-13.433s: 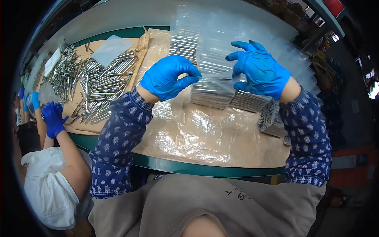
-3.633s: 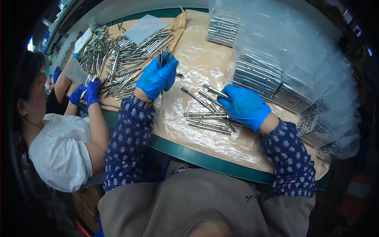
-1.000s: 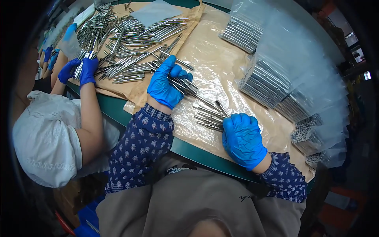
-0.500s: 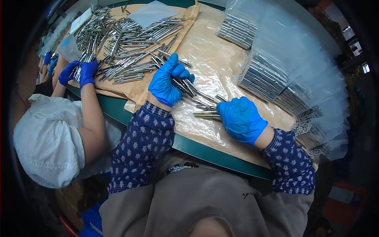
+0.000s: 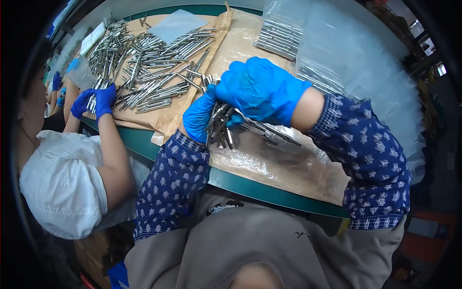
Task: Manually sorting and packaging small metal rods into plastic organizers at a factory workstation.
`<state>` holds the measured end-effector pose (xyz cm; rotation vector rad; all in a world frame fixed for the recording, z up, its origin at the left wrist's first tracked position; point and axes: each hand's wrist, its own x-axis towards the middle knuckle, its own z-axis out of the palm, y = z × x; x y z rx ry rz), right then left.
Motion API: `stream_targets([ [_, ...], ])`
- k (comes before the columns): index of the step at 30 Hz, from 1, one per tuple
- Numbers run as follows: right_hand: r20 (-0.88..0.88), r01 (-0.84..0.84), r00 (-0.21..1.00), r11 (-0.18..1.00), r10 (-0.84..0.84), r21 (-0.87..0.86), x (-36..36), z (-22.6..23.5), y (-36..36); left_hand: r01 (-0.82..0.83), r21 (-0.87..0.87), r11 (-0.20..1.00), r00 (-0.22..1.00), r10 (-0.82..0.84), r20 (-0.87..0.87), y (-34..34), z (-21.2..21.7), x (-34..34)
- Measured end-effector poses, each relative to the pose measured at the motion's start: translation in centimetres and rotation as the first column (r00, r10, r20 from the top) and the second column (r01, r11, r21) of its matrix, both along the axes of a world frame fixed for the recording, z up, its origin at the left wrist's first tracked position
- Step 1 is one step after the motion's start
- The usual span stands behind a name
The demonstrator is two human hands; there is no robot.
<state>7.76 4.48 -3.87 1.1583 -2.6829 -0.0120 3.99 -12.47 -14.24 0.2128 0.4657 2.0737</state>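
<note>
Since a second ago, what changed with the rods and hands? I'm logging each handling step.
The right hand left the table and joined the left hand; both now grip one bundle of rods lifted off the plastic sheet, where loose rods lay before. The rod pile, bagged rods and the co-worker's hand at the pile stayed.

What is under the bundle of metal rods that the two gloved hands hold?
Under the bundle of metal rods lies a clear plastic sheet over brown paper on the green-edged table. The left hand and right hand cover the rods' upper ends.
</note>
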Motion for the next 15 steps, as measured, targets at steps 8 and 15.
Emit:
stream_targets([
  [8,-0.024,0.104,0.994,0.994,-0.104,0.02,-2.2,0.1,-0.5,-0.086,-0.172,0.981,0.961,0.036,-0.273,0.2,-0.3,-0.3],
  [15,0.289,0.515,0.839,0.843,-0.46,-0.153,8.0,-3.8,3.9,-0.223,0.054,0.973,0.974,0.221,0.052,0.0,0.7,-0.5],
])
